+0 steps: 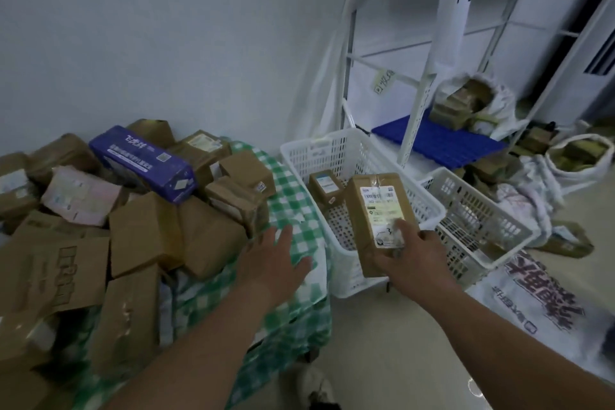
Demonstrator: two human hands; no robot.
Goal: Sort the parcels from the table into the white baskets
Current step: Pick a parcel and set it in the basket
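My right hand [411, 261] grips a brown cardboard parcel [369, 213] with a white shipping label, held above the near white basket [299, 156]. One small brown parcel [324, 186] lies inside that basket. A second white basket [499, 220] stands to its right with nothing visible inside. My left hand [278, 260] hovers flat, fingers spread, over the green-checked cloth of the table [299, 210]. A heap of brown parcels [143, 230] and a blue packet [143, 163] covers the table on the left.
A white metal shelf rack [419, 76] with a blue pallet [439, 140] stands behind the baskets. White sacks of parcels [579, 160] sit at the right on the floor. A printed white bag [539, 306] lies at the near right.
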